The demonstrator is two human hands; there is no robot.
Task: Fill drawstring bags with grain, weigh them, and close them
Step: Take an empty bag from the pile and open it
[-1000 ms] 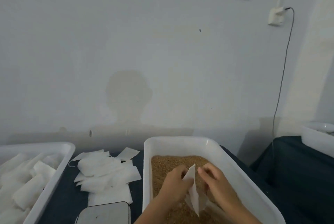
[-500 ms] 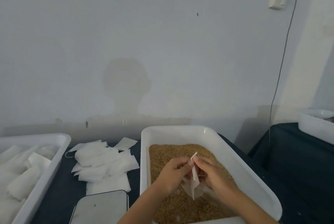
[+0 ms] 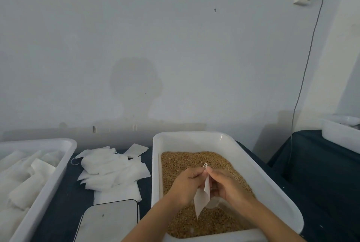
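Observation:
A small white drawstring bag (image 3: 202, 198) hangs flat over the brown grain (image 3: 194, 163) in a white tub (image 3: 243, 156). My left hand (image 3: 187, 185) and my right hand (image 3: 226, 185) meet at the bag's top, each pinching it near the small string loop (image 3: 205, 165). A pile of empty white bags (image 3: 113, 171) lies on the dark cloth left of the tub. In front of the pile sits a flat grey scale (image 3: 111, 220).
A second white tub (image 3: 48, 179) holding white bags stands at the far left. Another white tub (image 3: 341, 136) sits on a dark-covered table at the right. A cable (image 3: 303, 70) runs down the wall from a socket.
The view has tipped downward. My hands have drawn together at the bag's top, which now sits pinched between my fingertips, and the bag hangs lower over the grain.

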